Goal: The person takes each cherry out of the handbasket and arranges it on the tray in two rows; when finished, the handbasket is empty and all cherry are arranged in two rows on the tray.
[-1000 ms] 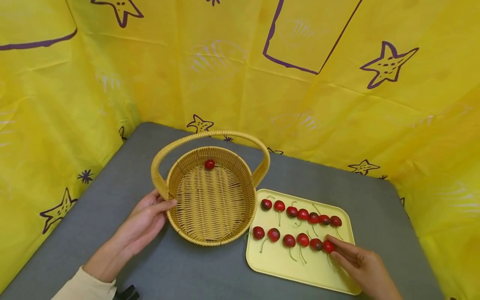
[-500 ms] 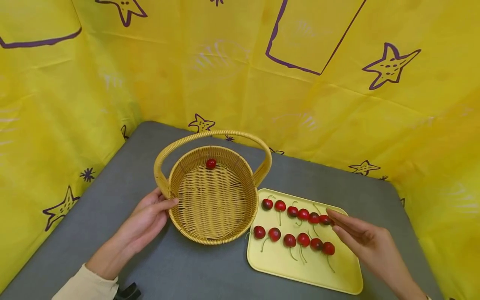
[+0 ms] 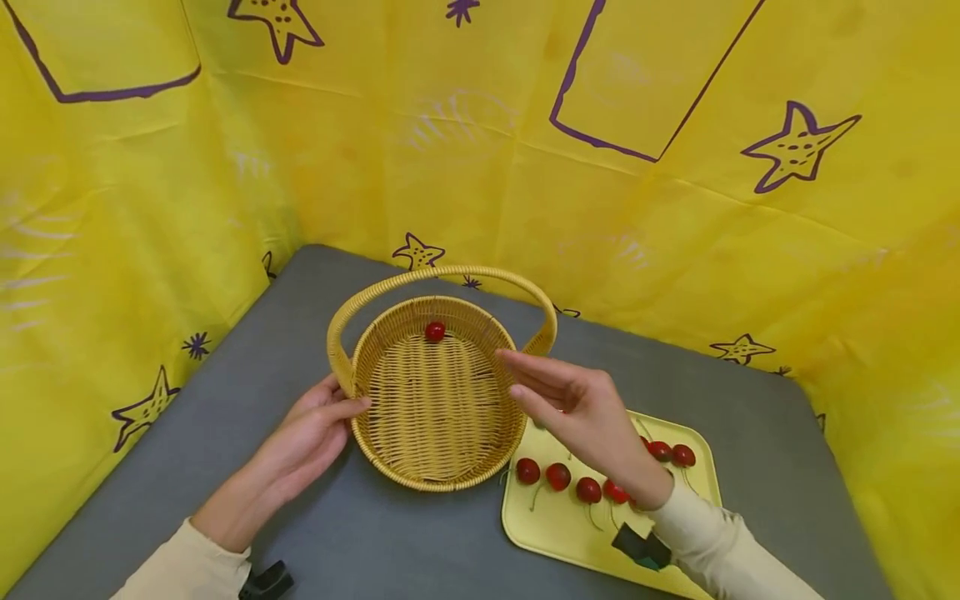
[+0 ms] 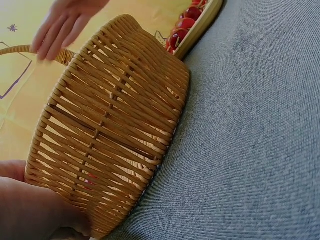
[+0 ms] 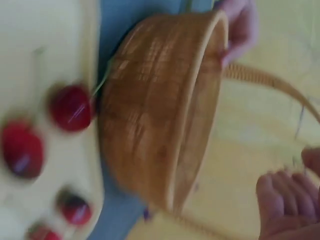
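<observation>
A round yellow wicker basket (image 3: 431, 477) with an arched handle stands on the grey table, one red cherry (image 3: 435, 332) inside near its far wall. My left hand (image 3: 315, 433) grips the basket's left rim by the handle base, thumb over the edge. Above the basket's right rim, my right hand (image 3: 577, 408) hangs with fingers extended and thumb apart; I see nothing between them. Under that arm lies a pale yellow tray (image 3: 525, 533) with two rows of stemmed cherries, partly hidden. The right wrist view is blurred but shows the relaxed right fingers (image 5: 287, 200).
The tray's left edge is close against the basket's right side. Grey cloth covers the table (image 3: 405, 550). Yellow curtains (image 3: 480, 183) with starfish drawings enclose the back and sides. A black strap piece (image 3: 267, 581) shows under the left sleeve.
My right hand has moved from the bottom row's right end to the top row's, then left to the basket's right rim. The visible cherries keep their places. My left hand stays on the basket.
</observation>
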A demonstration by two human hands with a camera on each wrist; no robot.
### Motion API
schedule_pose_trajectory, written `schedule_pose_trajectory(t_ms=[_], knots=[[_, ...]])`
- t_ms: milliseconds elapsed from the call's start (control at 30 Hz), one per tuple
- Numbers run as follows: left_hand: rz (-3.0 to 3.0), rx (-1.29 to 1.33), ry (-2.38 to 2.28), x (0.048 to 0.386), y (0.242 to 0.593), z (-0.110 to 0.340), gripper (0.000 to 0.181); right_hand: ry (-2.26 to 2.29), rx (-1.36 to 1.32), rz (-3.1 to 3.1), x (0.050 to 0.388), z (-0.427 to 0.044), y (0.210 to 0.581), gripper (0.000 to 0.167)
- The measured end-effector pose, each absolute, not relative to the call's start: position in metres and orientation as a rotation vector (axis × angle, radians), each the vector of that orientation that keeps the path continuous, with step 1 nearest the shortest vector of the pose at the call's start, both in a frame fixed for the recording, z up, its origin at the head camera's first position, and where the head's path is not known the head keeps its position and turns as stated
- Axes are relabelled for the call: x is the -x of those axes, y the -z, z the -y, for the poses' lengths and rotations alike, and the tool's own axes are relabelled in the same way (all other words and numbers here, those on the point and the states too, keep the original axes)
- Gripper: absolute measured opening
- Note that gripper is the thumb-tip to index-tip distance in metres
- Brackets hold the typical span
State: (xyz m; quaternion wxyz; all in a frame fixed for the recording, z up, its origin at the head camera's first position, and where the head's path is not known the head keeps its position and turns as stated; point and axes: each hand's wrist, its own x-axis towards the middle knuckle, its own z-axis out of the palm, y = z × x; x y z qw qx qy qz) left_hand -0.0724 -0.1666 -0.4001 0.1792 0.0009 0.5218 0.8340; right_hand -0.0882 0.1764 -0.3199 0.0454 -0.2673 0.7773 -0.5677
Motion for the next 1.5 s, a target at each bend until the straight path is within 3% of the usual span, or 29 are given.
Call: schedule_pose_trajectory(t_ms=[533,833,1500], knots=[[-1.485,0.008,-2.352,0.072,0.399,0.168,0.074,1.601,0.478,-2.437,0.163,-0.088,0.368,0.063],[-1.436,0.026,-2.376,0.072,0.401,0.165,0.075,1.538,0.279,-2.474,0.179,-0.074,0.382,0.055],[-1.427,0.015,-2.387,0.073,0.403,0.167,0.077,1.401,0.516,-2.387,0.190,-0.064,0.400,0.041]])
